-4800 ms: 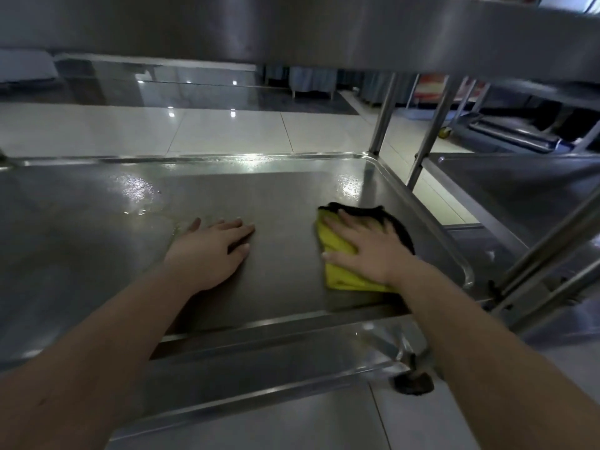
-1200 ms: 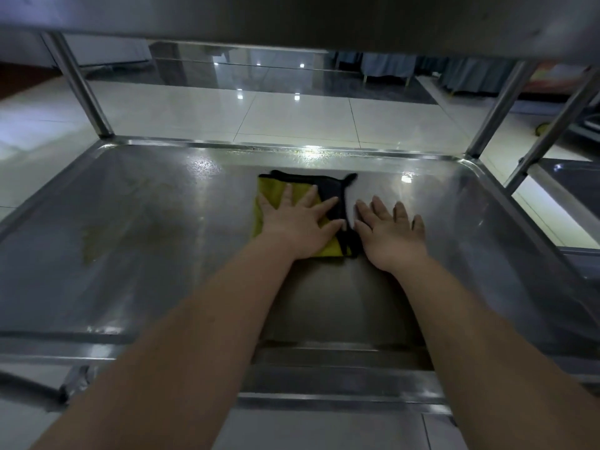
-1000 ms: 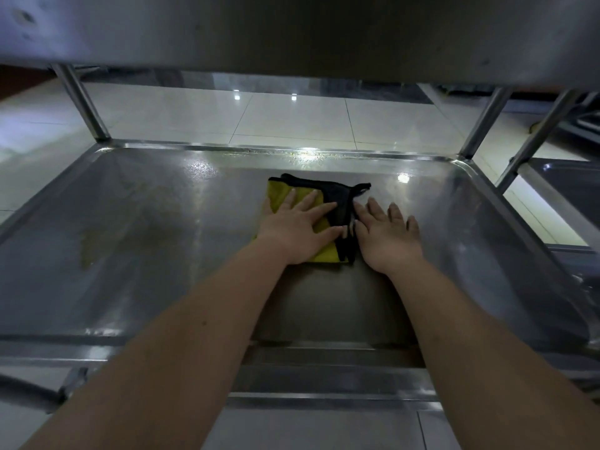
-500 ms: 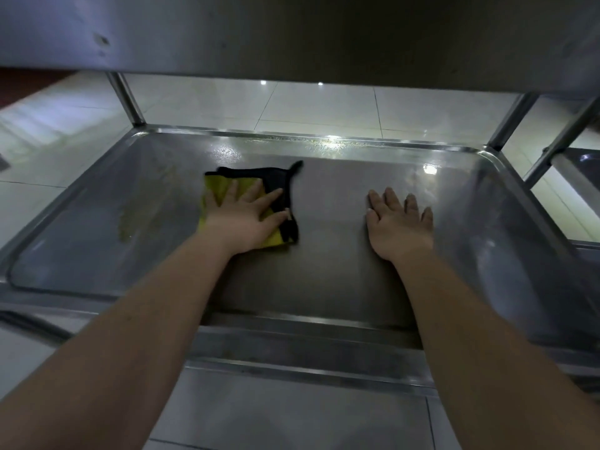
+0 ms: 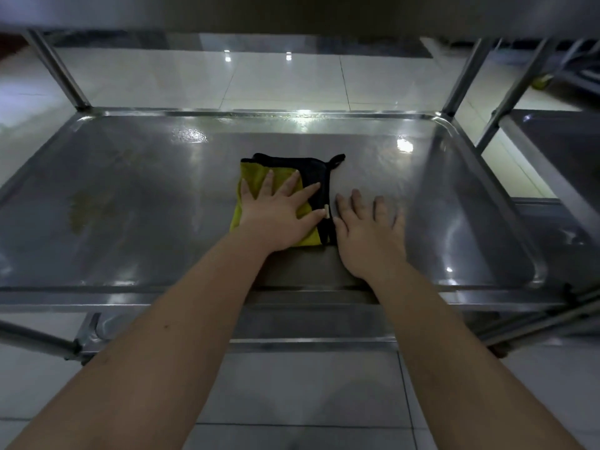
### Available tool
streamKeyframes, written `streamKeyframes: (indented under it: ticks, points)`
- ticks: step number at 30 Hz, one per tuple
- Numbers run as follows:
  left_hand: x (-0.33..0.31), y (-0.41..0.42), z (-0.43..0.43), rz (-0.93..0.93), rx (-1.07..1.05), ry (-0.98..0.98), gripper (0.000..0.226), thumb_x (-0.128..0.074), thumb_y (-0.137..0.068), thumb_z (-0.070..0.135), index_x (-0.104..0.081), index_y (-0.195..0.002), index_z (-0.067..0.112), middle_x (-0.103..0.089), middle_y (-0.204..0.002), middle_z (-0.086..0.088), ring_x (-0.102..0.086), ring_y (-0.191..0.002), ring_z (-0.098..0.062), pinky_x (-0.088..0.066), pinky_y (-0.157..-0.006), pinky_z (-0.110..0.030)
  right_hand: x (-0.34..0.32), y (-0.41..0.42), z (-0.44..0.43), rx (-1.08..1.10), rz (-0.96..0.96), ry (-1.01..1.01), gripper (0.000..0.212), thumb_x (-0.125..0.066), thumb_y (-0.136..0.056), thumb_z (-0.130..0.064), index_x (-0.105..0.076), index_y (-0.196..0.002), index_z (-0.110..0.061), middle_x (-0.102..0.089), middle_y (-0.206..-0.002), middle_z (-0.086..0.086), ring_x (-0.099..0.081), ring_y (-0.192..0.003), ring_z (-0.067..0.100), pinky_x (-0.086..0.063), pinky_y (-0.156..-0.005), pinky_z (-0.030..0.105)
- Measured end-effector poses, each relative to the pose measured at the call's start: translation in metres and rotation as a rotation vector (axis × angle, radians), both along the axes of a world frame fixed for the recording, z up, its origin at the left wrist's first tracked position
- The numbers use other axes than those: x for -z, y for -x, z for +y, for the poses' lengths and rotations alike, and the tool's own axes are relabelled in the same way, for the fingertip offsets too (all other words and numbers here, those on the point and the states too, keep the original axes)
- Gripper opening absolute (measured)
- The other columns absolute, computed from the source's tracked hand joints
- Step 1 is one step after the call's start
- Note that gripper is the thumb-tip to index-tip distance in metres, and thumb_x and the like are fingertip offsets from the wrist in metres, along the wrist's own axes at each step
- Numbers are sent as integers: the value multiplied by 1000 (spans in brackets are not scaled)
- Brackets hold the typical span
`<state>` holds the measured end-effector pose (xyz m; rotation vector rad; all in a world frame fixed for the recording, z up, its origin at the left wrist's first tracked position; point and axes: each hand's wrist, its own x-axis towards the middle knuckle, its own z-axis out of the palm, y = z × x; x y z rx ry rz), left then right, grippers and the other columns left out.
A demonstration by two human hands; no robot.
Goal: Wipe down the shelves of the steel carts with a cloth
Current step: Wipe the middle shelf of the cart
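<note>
Cloth, folded yellow and black, lies mid-shelf under the left hand, which presses it flat with fingers spread. The right hand rests flat and empty just right of the cloth. Its long axis runs near-to-far, loop pointing far-right. Left of the cloth, a yellowish smear likely needs the next stroke.

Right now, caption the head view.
Left hand presses the yellow cloth on the steel cart shelf; right hand lies flat beside it.

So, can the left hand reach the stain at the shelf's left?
Probably yes: the left hand lies flat on the cloth, and only bare shelf separates it from the stain.
</note>
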<state>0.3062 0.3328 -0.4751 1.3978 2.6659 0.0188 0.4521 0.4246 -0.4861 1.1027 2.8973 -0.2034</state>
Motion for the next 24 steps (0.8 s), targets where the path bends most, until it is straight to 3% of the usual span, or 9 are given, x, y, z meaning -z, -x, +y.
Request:
streamKeyframes:
  ticks: [7,11,14,17,24]
  points:
    - [7,-28,-71,36,77,-61,75,-2,-73,86,1,-143,62,3,-161,20,6,-150,-20,1,-116,-58,3,-2,3,20,51,12,53,-9,-102,-48,-4,-154,-39,0,-164,-10,3,-150,26,5,-117,57]
    - [-2,17,-129,-59,-72,-51,81,-7,-63,90,-3,-140,65,4,-160,22,8,-149,-12,4,-119,-51,1,-1,3,19,49,13,53,-12,-102,-49,-8,-154,-39,-1,-164,-9,3,-150,27,4,-118,57]
    - [0,39,-150,-23,-224,-25,84,-5,-63,91,-4,-142,63,1,-162,18,4,-150,-18,-1,-118,-56,1,2,-1,13,39,16,53,-12,-102,-49,-7,-154,-38,0,-164,-8,4,-150,29,5,-117,58]
    - [1,13,-127,29,-241,31,76,-7,-73,90,1,-143,62,5,-162,17,6,-149,-29,-2,-113,-65,1,3,-4,14,33,18,53,-11,-103,-48,-7,-154,-36,0,-164,-6,4,-149,30,6,-117,59]
    - [2,-77,-27,-17,44,23,69,-14,-84,81,9,-144,58,17,-160,14,18,-146,-35,9,-105,-74,2,-4,5,47,164,64,48,-19,-106,-33,-20,-154,-30,-14,-162,-9,-7,-149,24,2,-118,56]
